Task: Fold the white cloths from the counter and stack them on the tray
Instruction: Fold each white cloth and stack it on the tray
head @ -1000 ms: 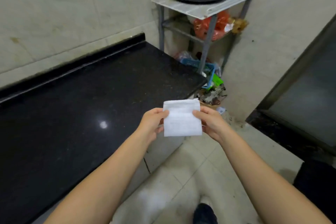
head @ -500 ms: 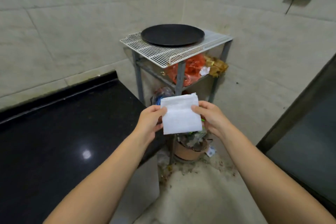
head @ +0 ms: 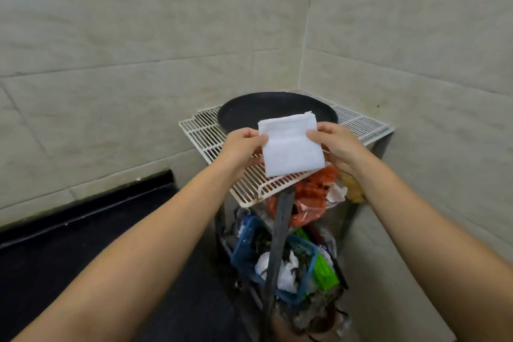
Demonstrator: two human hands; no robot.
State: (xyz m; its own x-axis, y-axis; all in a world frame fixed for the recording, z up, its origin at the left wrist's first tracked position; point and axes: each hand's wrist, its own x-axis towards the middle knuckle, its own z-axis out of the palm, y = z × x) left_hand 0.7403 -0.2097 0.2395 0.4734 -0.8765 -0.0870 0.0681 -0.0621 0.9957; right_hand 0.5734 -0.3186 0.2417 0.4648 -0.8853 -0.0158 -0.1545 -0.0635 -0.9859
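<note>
A folded white cloth (head: 291, 147) is held in the air between both hands. My left hand (head: 243, 148) pinches its left edge and my right hand (head: 337, 147) pinches its right edge. The cloth hangs just in front of a round black tray (head: 244, 112), which lies on a white wire rack (head: 205, 133) in the corner. The cloth's top edge overlaps the tray's near rim in view. Nothing else shows on the visible part of the tray.
The black counter (head: 69, 253) runs along the wall at lower left. Under the rack sit an orange plastic bag (head: 311, 200), a blue basket (head: 249, 244) with rubbish and a green packet (head: 324, 272). Tiled walls close the corner behind.
I have walked from the counter toward the rack, carrying the folded cloth in both hands. The tray and rack are now much closer, and the cloth reaches the tray's near rim.
</note>
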